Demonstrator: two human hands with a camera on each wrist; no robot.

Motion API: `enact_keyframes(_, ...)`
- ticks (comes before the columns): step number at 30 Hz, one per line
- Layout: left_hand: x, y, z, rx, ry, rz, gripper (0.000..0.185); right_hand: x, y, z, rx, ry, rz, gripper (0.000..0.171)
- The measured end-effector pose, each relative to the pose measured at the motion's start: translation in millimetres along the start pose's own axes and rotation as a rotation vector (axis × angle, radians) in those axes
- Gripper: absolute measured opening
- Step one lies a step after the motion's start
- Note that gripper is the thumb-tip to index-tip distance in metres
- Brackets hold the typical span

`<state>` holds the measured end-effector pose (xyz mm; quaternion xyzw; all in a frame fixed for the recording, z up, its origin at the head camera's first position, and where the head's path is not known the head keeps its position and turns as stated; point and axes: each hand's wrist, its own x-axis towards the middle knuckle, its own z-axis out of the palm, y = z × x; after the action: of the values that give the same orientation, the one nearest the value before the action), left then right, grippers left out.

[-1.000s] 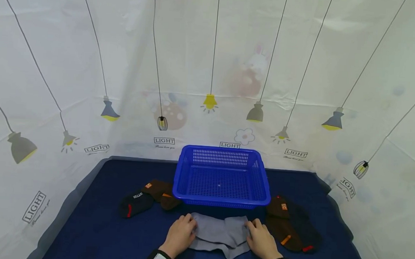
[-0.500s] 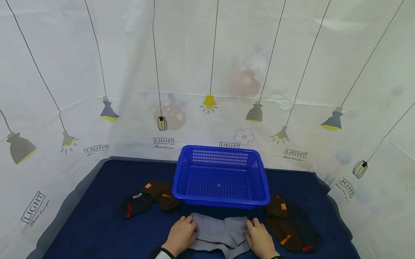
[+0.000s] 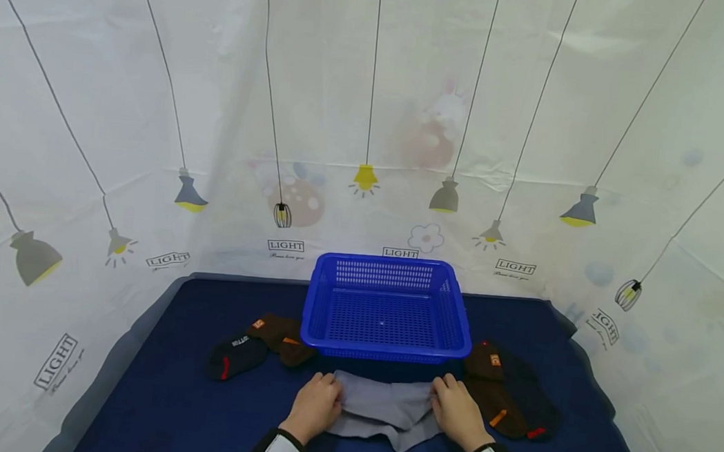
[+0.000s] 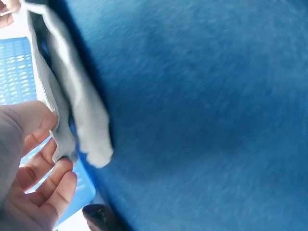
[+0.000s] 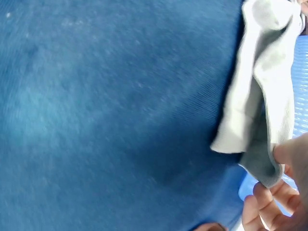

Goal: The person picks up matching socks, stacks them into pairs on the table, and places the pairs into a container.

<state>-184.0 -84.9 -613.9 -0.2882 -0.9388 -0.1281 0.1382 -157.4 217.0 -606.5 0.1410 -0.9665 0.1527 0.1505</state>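
I'm pinching soft grey knit socks (image 3: 382, 408), lower centre, on the dark blue fuzzy tabletop (image 3: 158, 407): left hand (image 3: 313, 408) and right hand (image 3: 457, 416) each gripping an end, before the perforated blue plastic basket (image 3: 386, 310).

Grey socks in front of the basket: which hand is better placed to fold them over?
Either; slightly the right hand. It pinches the grey socks at their right end, as the left hand does opposite.

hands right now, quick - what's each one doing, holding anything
Left hand: pinches the left end of the grey sock, thumb and fingers curled on its edge.
Right hand: grips the sock's right end the same way.
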Motion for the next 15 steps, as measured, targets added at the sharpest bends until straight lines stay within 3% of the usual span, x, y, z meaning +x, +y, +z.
enact_keyframes(8, -5.6, 2.6, -12.8, -0.037, 0.042, 0.031, 0.026, -4, -3, -13, 0.04, -0.028, 0.022, 0.024)
enact_keyframes(15, -15.1, 2.6, -9.6, -0.067, -0.001, 0.009, 0.026, -9, -3, -8, 0.069, -0.063, 0.04, 0.024)
